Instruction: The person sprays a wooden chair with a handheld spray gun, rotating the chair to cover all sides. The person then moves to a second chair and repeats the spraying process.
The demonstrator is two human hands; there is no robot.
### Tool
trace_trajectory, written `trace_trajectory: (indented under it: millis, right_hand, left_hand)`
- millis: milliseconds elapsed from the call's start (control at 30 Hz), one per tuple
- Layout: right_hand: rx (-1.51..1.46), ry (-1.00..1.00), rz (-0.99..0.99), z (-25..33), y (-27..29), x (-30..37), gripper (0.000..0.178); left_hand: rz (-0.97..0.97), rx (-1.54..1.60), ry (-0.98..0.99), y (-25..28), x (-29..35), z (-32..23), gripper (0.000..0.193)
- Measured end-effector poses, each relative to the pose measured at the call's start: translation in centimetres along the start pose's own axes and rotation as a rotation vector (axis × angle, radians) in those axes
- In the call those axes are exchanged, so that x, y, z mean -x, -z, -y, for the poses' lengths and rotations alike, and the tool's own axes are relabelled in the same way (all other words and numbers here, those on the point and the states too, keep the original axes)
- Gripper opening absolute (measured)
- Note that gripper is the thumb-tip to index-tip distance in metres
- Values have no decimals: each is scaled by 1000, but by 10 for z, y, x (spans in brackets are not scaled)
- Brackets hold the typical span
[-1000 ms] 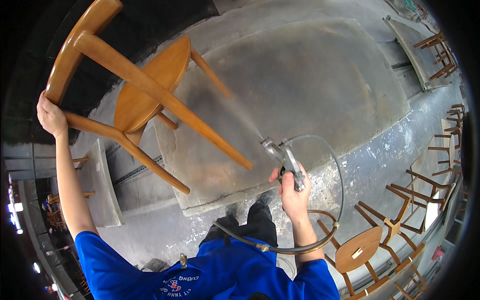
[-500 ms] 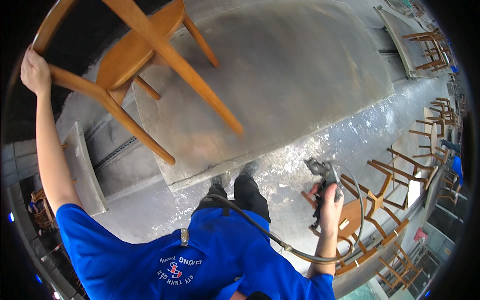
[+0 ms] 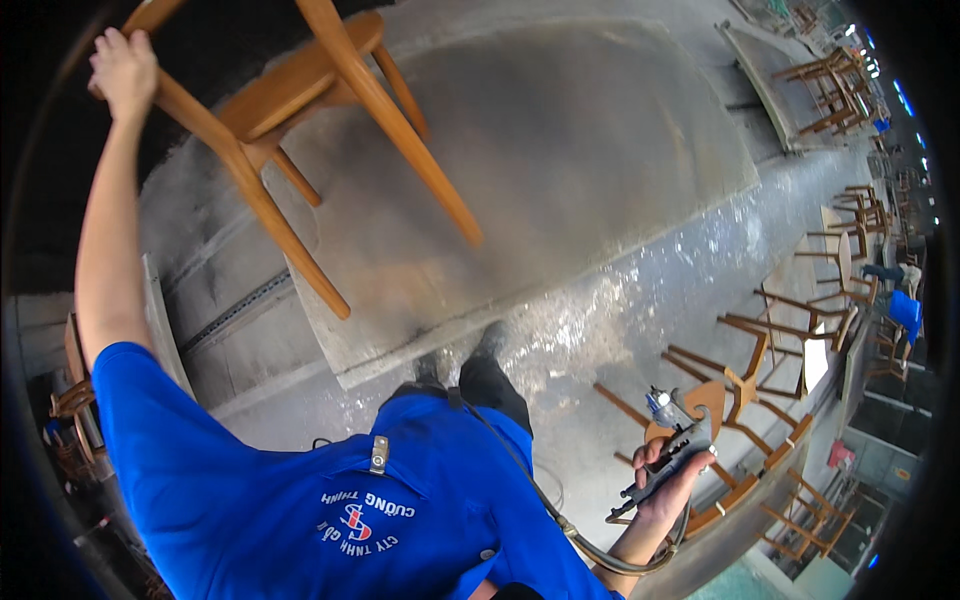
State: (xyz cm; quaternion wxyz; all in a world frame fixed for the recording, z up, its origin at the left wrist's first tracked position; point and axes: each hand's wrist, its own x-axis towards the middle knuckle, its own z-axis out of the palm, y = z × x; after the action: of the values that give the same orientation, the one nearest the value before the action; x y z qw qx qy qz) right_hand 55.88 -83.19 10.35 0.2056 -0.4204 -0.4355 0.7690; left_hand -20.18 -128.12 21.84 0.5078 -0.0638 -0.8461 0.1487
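Note:
At the upper left, my left hand (image 3: pixel 125 75) is closed around the curved top part of a brown wooden chair (image 3: pixel 268 228). The chair has a rounded seat and tapered legs, and it is over a large grey board; the picture's upper edge cuts off part of it. Down at the lower right, my right hand (image 3: pixel 668 488) grips a dark metal spray gun (image 3: pixel 684 440), held well apart from the chair. A hose (image 3: pixel 600 545) runs from near the gun across the front of my blue shirt toward my waist.
The grey board (image 3: pixel 600 120) spreads in front of my feet. A chain track (image 3: pixel 235 300) runs along its left. Several wooden chairs (image 3: pixel 745 385) line the right side, with a person in blue (image 3: pixel 905 310) beyond. Another grey panel (image 3: pixel 765 90) lies far right.
My right hand has drawn the spray gun nearer to me and turned it. My left hand now appears higher and farther right, still on the chair, whose seat has shifted slightly right in view.

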Motion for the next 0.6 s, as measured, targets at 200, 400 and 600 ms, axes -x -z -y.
trace_trajectory:
  millis: [200, 400, 600]
  right_hand:
    - [-293, 335, 109, 18, -56, -44, 80]
    - [-231, 519, 232, 29, -113, -109, 85]
    - [-141, 511, 352, 27, -173, -172, 84]
  left_hand:
    - [3, 539, 291, 6, 153, -95, 76]
    - [456, 812, 757, 49, 357, -169, 74]
    - [956, 923, 1298, 91, 503, -176, 39]
